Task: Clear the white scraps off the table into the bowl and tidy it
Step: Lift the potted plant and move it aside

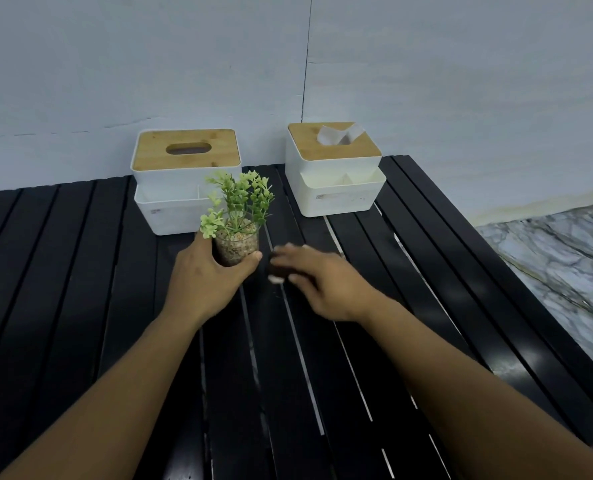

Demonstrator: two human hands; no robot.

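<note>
— Checked the left hand (212,275)?

— Found wrapped round the plant glass (235,245), thumb across its near right side and fingers round its left. Held upright, with gravel inside and green sprigs above. Could not tell whether lifted off or standing on the black slatted table (80,271).

— And the right hand (323,284)?

— Seen just right of the plant glass, palm down and badly blurred, with fingers stretched over a small dark round thing (273,268). Possibly the bowl, but could not be confirmed. Could not tell whether gripped or merely touched, nor how far opened.

— Located any scraps?

— Noted one white scrap (276,279) just right of the plant glass and slightly nearer, at the near edge of the dark thing, beside the right thumb. Too blurred to place on the table or in the fingers.

— Logged anything else?

— Recorded the left tissue box (184,181) directly behind the plant glass, white with a wooden lid and an oval slot. Recorded the right tissue box (333,171) behind and to the right, with white tissue (338,135) standing out of its lid. Also noted marbled floor (548,254) far to the right, past the table edge.
</note>
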